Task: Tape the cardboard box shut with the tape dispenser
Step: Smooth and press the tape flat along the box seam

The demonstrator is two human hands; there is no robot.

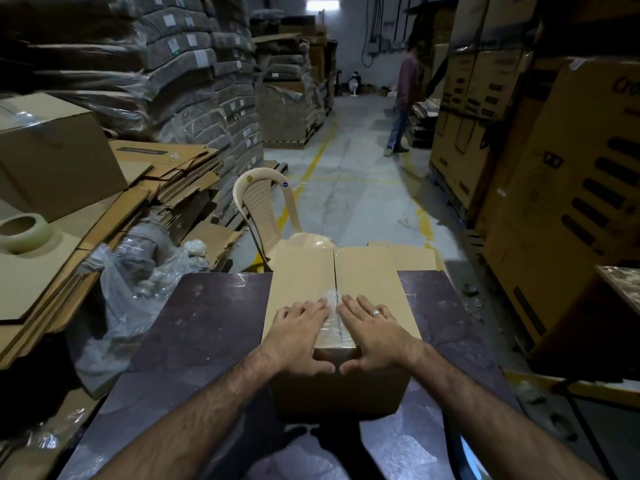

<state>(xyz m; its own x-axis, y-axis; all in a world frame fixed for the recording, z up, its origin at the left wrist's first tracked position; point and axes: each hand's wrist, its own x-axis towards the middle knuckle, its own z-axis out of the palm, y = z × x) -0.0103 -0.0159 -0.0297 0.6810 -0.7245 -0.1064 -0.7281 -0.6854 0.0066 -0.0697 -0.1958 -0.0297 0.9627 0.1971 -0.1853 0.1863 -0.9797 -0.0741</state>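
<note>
A cardboard box (304, 275) stands on a dark table (207, 334), its two top flaps closed along a centre seam. A strip of clear tape (333, 306) covers the near part of that seam and runs over the front edge. My left hand (299, 332) lies flat on the left flap with straight fingers, its thumb down on the box's front face. My right hand (372, 332), wearing a ring, mirrors it on the right flap. A roll of clear tape (24, 230) sits on flat cardboard at far left. No tape dispenser is in view.
A beige plastic chair (266, 206) stands just behind the table. Flattened cardboard (145, 188) and crumpled plastic wrap (138, 275) lie to the left. Tall box stacks (554, 161) line the right. A person (403, 98) stands far down the aisle.
</note>
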